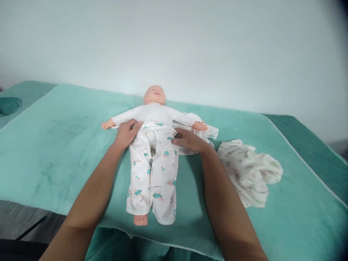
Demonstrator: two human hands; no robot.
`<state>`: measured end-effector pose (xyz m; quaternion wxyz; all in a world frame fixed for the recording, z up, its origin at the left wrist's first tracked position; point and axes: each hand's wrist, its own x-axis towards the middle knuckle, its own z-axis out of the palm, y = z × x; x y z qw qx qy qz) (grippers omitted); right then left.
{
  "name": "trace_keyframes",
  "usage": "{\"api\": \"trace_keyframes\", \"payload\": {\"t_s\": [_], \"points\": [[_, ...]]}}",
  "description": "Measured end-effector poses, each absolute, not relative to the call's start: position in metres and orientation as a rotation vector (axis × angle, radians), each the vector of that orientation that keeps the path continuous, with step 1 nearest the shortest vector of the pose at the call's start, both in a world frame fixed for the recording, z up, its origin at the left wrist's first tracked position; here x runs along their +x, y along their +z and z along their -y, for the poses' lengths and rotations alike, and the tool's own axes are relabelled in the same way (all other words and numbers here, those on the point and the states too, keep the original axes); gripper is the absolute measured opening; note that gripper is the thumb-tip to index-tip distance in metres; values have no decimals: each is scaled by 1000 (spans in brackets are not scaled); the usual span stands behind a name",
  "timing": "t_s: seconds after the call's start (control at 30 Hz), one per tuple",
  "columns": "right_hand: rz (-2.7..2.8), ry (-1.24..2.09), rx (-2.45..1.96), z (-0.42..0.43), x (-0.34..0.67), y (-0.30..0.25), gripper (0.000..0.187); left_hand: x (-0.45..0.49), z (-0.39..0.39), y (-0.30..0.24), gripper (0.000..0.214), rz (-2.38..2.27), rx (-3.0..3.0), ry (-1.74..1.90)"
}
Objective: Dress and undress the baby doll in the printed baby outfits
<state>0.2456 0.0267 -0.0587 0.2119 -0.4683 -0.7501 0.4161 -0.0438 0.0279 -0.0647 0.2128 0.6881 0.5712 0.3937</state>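
A baby doll (154, 95) lies on its back, head away from me, arms spread out. It has a white long-sleeved top (157, 113) and white baby trousers (164, 174) printed with small animals, with a split at the crotch. My left hand (126, 134) is closed at the left side of the waistband, thumb on top. On the opposite side, my right hand (189, 140) pinches the waistband edge between thumb and fingers. One bare foot (140, 220) sticks out of the left trouser leg; the other foot is hidden inside its leg.
Partly beneath the doll's right-side arm lies a white printed garment (212, 132). Further right is a crumpled patterned cloth (250, 170). A light green cover (67, 145) lies over a darker green one (312, 145). A pale wall (174, 43) rises behind.
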Motion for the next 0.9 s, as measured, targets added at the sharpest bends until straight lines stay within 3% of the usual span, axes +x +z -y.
{"api": "trace_keyframes", "payload": {"t_s": [0.07, 0.17, 0.23, 0.4, 0.53, 0.7, 0.8, 0.9], "points": [[2086, 1203, -1362, -19, 248, -58, 49, -58, -17, -69, 36, -1465, 1854, 954], [2012, 1183, -1460, -6, 243, -58, 56, -72, 1, -74, 66, -1268, 1763, 844], [1960, 1133, -1489, 3, 237, -59, 51, -73, 10, -76, 70, -1247, 1752, 841], [1896, 878, -1573, 21, 227, -69, 21, -64, 18, -85, 19, -1384, 2235, 1058], [1836, 609, -1563, 30, 220, -81, 12, -59, 15, -98, 21, -1381, 2611, 1257], [1739, 303, -1615, 38, 203, -88, 24, -49, 9, -105, 20, -1695, 2392, 1238], [1724, 361, -1592, 37, 200, -91, 24, -44, 7, -100, 7, -1680, 2147, 1148], [1757, 687, -1416, 33, 211, -92, 18, -47, 14, -91, 8, -1523, 1960, 1086]]}}
